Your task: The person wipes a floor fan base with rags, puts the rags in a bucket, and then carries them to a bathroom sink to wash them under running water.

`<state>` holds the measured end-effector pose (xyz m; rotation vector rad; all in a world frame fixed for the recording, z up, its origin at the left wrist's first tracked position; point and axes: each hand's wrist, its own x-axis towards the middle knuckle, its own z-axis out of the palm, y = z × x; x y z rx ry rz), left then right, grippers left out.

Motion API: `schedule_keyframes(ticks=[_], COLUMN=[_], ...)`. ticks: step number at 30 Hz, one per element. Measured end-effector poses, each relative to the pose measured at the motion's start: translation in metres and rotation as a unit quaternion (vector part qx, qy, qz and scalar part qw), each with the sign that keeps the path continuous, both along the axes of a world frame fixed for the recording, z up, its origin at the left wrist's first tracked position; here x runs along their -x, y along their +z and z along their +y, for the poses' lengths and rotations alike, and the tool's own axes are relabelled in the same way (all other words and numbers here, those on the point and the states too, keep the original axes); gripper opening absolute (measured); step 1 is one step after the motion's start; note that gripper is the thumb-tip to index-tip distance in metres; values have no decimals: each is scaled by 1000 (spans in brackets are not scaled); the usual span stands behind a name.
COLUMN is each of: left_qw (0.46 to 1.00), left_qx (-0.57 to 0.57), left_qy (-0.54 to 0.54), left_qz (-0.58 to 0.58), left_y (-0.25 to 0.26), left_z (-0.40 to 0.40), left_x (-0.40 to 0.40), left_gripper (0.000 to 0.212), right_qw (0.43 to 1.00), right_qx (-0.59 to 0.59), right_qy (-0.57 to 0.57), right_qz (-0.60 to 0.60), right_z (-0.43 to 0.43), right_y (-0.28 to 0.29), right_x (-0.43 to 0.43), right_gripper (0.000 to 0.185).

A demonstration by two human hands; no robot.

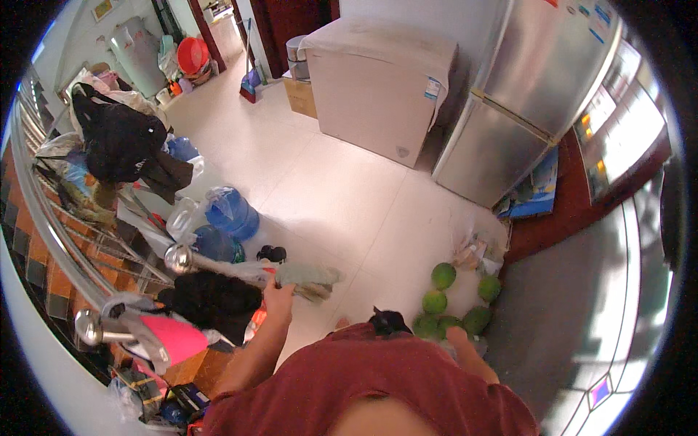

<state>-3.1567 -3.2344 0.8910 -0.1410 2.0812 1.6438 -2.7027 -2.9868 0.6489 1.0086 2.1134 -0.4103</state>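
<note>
My left hand point(279, 297) is stretched out ahead and grips a pale grey-green bundle point(308, 275). Its brownish lower part is blurred, so I cannot tell exactly what it is. Low on the right, my right hand point(458, 337) hangs close to several round green watermelons point(443, 276) on the tiled floor. Its fingers are too small and blurred to show whether they hold anything. A black object point(388, 321) shows just beyond the front of my dark red shirt.
A steel stair railing point(180, 258) hung with bags and dark clothing runs along the left. Blue plastic water jugs point(232, 212) stand beside it. Ahead are a chest freezer point(371, 103) and a steel refrigerator point(501, 147). A broom point(248, 90) stands at the back.
</note>
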Motion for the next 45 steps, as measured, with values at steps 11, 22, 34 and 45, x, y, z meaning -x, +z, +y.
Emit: schedule_keyframes(ticks=[11,22,34,45], left_qw=[993,957,953,927], left_qx=[11,63,37,76], left_qy=[120,281,299,362], left_qz=[-21,-43,25,70], left_y=[-40,-15,-62,-58], left_z=[136,194,204,263], left_x=[210,401,672,938], left_gripper=[28,30,27,20], right_qw=[996,944,975,964], right_qx=[49,34,148,142], right_qy=[59,-51,-33,132], right_qz=[45,325,162,181], right_z=[168,420,403,506], right_y=[-42,36,50,7], right_x=[143,607,874,1164], right_gripper=[17,29,29,25])
